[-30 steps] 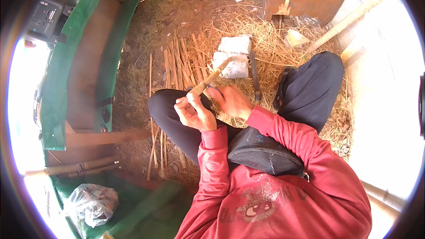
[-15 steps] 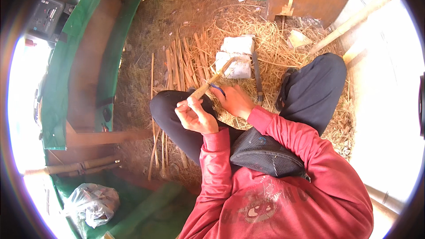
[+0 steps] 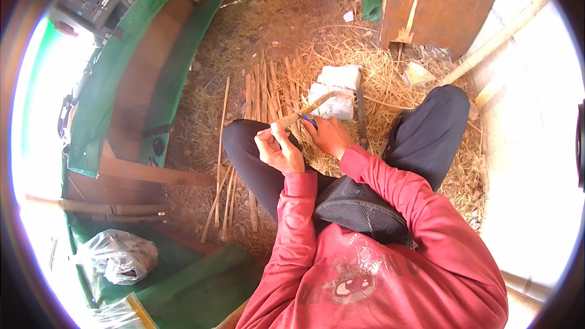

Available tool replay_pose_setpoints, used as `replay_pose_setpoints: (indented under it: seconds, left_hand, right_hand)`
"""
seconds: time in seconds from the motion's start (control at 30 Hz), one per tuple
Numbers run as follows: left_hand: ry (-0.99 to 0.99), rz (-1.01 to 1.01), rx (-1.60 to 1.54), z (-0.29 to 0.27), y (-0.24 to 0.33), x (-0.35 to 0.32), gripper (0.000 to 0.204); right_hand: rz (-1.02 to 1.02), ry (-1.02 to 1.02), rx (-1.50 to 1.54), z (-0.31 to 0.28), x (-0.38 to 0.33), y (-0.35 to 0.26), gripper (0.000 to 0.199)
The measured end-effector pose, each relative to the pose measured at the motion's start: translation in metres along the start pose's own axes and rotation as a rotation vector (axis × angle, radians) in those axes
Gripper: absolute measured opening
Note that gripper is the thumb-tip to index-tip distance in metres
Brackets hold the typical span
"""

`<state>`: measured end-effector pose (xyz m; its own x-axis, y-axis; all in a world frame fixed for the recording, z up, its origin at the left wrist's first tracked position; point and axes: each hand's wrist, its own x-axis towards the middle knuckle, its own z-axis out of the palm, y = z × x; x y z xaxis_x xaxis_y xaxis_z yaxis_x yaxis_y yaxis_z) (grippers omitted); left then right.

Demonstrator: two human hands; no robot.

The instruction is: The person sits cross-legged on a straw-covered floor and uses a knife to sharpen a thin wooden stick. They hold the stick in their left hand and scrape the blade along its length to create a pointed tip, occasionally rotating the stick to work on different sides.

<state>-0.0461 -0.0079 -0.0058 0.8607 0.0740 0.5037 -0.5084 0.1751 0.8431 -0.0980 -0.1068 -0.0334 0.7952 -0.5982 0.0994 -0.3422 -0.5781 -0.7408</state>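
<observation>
My left hand (image 3: 281,149) is closed around the near end of a strip of split bamboo (image 3: 318,102), which points up and to the right over the ground. My right hand (image 3: 331,138) is closed on a small blue-handled knife (image 3: 309,122), pressed against the middle of the strip. Its blade is mostly hidden. Past the hands, two white blocks (image 3: 339,77) lie on the straw. A long dark blade (image 3: 362,113), like a machete, lies along their right side.
Several bamboo strips (image 3: 262,91) are laid out left of the blocks, with longer ones (image 3: 223,128) by my left knee. A black mesh pouch (image 3: 362,210) sits at my lap. Green-covered boards (image 3: 183,67) and a clear plastic bag (image 3: 125,256) are at left; a brown wooden panel (image 3: 442,9) stands far right.
The view has shifted slightly, so the surroundings appear moved. Both hands keep their grips on the strip and the knife, and the knife stays against the strip.
</observation>
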Motion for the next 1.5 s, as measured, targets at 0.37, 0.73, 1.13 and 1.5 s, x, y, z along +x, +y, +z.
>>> replay_pose_setpoints:
  seconds: [0.37, 0.73, 1.13, 1.5]
  left_hand:
    - [-0.123, -0.002, -0.016, 0.013, 0.007, 0.006, 0.020]
    - [-0.168, 0.035, -0.048, 0.006, -0.004, 0.006, 0.023]
    - [-0.085, 0.067, -0.071, 0.009, -0.017, 0.004, 0.017]
    - [-0.132, 0.129, 0.026, 0.002, -0.012, 0.006, 0.014]
  right_hand:
    - [0.216, -0.105, -0.019, -0.015, 0.008, 0.056, 0.065]
    - [-0.073, -0.077, 0.172, -0.024, -0.013, -0.003, 0.036]
    - [-0.038, 0.037, 0.137, 0.001, 0.005, 0.035, 0.042]
    - [-0.282, -0.085, 0.343, -0.025, -0.004, 0.003, 0.042]
